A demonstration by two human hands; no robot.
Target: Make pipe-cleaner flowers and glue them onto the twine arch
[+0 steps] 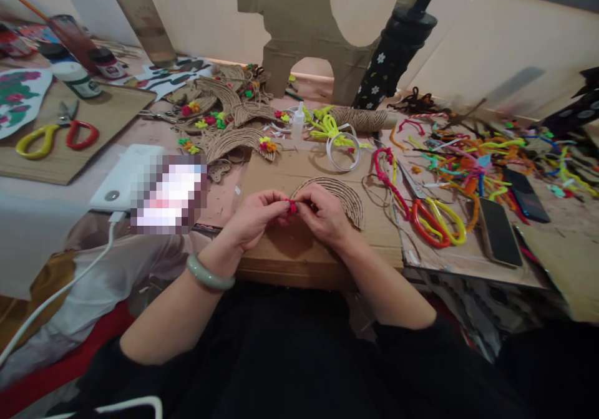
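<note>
Between the fingertips of both hands is a small red piece of yarn, bunched or knotted. My left hand, with a pale green bangle on the wrist, pinches it from the left. My right hand pinches it from the right. Fingers hide part of it. Just behind my right hand, an arch of coiled brown twine lies on the cardboard. A red braided cord rests on the right of the board, beside scissors with red and yellow handles.
Several twine arches with bright knots are heaped behind the board. A tape roll and a small squeeze bottle stand nearby. Coloured yarn scraps and a phone lie right. At left are a white power bank and more scissors.
</note>
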